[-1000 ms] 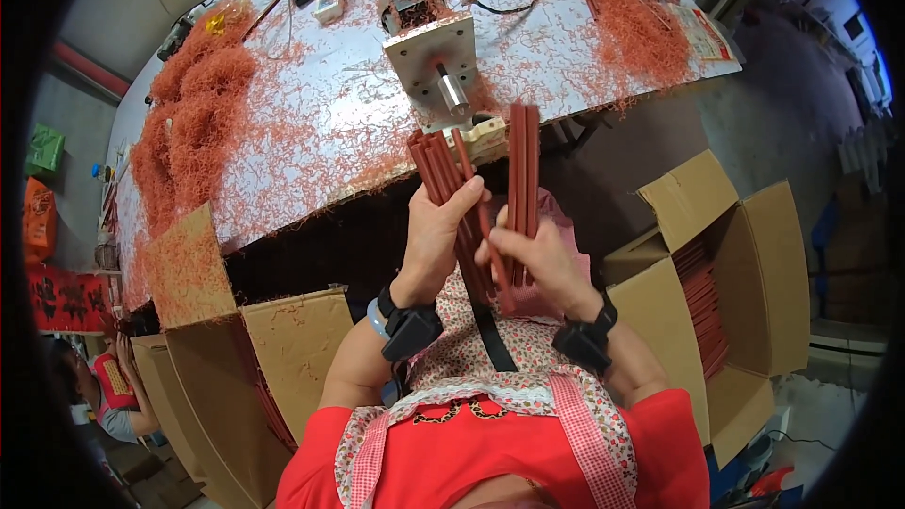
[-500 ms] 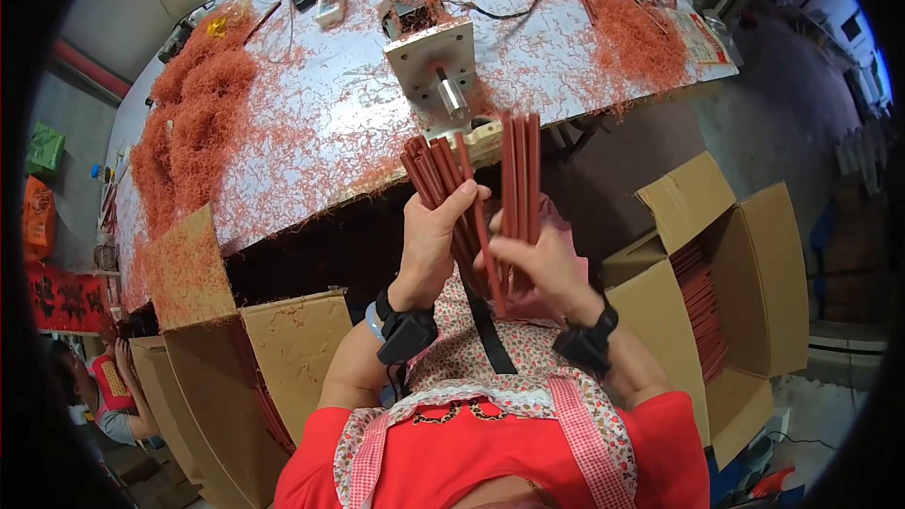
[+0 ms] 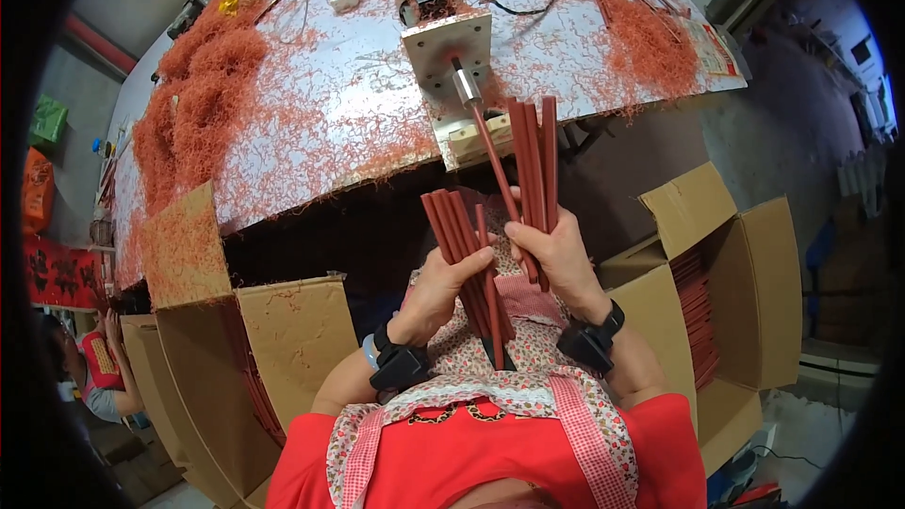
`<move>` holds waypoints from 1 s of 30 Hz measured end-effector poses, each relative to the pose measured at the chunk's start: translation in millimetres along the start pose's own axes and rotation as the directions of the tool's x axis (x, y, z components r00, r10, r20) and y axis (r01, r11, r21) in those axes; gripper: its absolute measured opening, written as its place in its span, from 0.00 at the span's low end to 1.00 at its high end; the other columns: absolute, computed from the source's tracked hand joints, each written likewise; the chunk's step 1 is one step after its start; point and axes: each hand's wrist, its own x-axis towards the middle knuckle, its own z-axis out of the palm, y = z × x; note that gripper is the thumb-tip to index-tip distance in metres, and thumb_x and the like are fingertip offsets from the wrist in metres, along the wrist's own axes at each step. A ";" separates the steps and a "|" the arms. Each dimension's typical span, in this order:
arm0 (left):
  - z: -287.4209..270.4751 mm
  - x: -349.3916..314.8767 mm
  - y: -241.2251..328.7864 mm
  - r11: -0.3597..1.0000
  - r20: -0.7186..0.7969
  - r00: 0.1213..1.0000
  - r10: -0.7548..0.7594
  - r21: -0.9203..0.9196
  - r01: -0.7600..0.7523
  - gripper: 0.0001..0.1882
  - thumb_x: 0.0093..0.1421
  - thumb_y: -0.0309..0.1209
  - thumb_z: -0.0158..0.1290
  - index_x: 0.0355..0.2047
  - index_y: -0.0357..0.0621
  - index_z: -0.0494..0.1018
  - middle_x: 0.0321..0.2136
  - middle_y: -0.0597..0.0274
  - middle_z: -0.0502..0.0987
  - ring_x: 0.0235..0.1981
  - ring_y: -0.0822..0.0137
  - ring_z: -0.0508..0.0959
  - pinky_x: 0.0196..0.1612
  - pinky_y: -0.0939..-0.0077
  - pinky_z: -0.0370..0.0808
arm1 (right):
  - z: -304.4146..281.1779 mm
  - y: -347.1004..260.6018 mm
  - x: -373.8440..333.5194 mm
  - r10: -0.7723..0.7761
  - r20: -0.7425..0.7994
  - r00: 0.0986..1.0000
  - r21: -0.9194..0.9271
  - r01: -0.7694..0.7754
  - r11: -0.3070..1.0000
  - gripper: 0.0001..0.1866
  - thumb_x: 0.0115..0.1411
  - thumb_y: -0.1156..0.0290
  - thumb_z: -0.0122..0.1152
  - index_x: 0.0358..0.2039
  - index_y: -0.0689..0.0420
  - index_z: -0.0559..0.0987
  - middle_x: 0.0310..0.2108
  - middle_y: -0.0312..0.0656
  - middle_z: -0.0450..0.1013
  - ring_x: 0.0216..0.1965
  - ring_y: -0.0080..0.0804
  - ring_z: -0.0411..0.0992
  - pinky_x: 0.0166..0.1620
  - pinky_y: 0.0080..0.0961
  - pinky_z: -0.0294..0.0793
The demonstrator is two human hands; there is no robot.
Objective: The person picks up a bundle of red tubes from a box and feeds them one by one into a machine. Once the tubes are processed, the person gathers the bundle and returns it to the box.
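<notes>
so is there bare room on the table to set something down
Not fully: the table has a thinly littered patch between the motor and right shavings heap, below the black cable. Crowded: the left shavings heap, and before the motor, where the rods are.

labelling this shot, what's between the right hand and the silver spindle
One thin red-brown rod slants between the right hand and the silver spindle, shown in the head view.

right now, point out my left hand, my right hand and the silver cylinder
Left hand (image 3: pixel 436 294): head view, back of the hand
Right hand (image 3: pixel 564 259): head view, back of the hand
Silver cylinder (image 3: pixel 468 88): head view, its side
</notes>
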 end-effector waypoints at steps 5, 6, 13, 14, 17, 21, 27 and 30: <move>0.6 -3.6 23.9 0.994 0.021 0.994 0.105 -0.006 -0.105 0.18 0.59 0.31 0.55 0.47 0.34 0.69 0.33 0.63 0.76 0.35 0.74 0.75 0.41 0.78 0.72 | 1.3 4.7 -14.9 0.051 -0.011 0.999 -0.043 -0.051 0.998 0.21 0.56 0.76 0.57 0.50 0.65 0.67 0.22 0.35 0.69 0.20 0.18 0.67 0.23 0.14 0.67; 0.8 -2.0 26.7 0.992 0.015 0.992 0.127 -0.011 -0.126 0.18 0.59 0.31 0.55 0.47 0.33 0.69 0.33 0.63 0.77 0.35 0.74 0.75 0.41 0.78 0.72 | -0.3 6.3 -4.5 0.042 0.007 0.999 -0.020 -0.042 0.999 0.21 0.56 0.76 0.58 0.50 0.65 0.67 0.22 0.35 0.69 0.20 0.18 0.67 0.22 0.14 0.67; 10.2 18.9 50.7 0.973 -0.018 0.973 0.231 0.006 -0.231 0.18 0.60 0.31 0.54 0.47 0.33 0.69 0.33 0.62 0.77 0.35 0.74 0.75 0.41 0.77 0.73 | -7.4 0.7 6.7 0.117 0.067 0.991 0.168 -0.127 0.978 0.22 0.54 0.77 0.59 0.49 0.65 0.67 0.21 0.36 0.70 0.19 0.19 0.68 0.21 0.16 0.68; 12.9 27.0 49.9 0.969 -0.037 0.969 0.245 -0.015 -0.246 0.18 0.60 0.31 0.54 0.47 0.34 0.69 0.33 0.62 0.77 0.34 0.74 0.75 0.41 0.78 0.73 | -2.0 0.8 0.4 0.086 0.094 0.992 0.123 -0.098 0.988 0.22 0.54 0.77 0.59 0.49 0.65 0.67 0.21 0.37 0.70 0.19 0.19 0.68 0.22 0.16 0.68; 21.5 37.7 46.7 0.962 -0.060 0.963 0.264 -0.052 -0.267 0.17 0.60 0.31 0.54 0.47 0.34 0.69 0.33 0.62 0.77 0.32 0.74 0.76 0.39 0.78 0.73 | 5.0 1.2 -17.2 0.025 0.135 0.990 0.042 -0.031 0.999 0.22 0.53 0.78 0.58 0.49 0.65 0.67 0.22 0.38 0.71 0.20 0.19 0.69 0.23 0.17 0.70; 24.7 29.6 40.7 0.970 -0.032 0.978 0.207 -0.122 -0.210 0.16 0.61 0.32 0.54 0.45 0.35 0.70 0.32 0.63 0.76 0.30 0.74 0.75 0.37 0.79 0.73 | 3.7 -0.3 -21.5 0.030 0.031 0.999 0.267 -0.038 0.963 0.22 0.53 0.79 0.58 0.49 0.65 0.67 0.25 0.38 0.72 0.21 0.19 0.69 0.24 0.17 0.71; 9.0 15.2 32.4 0.985 -0.067 0.983 0.169 -0.006 -0.170 0.16 0.60 0.35 0.54 0.43 0.36 0.71 0.28 0.63 0.76 0.28 0.74 0.75 0.34 0.79 0.72 | 0.3 -2.4 -24.5 0.011 -0.032 0.999 0.115 -0.007 0.993 0.22 0.54 0.78 0.58 0.50 0.65 0.68 0.26 0.37 0.72 0.22 0.18 0.69 0.26 0.16 0.70; 11.2 14.4 27.9 0.984 -0.060 0.982 0.177 0.009 -0.177 0.16 0.60 0.36 0.55 0.42 0.36 0.72 0.27 0.63 0.76 0.28 0.74 0.75 0.35 0.79 0.72 | -1.1 3.1 -14.2 -0.034 -0.026 0.999 0.069 0.035 0.997 0.22 0.54 0.77 0.59 0.50 0.65 0.68 0.26 0.36 0.72 0.22 0.18 0.69 0.26 0.16 0.69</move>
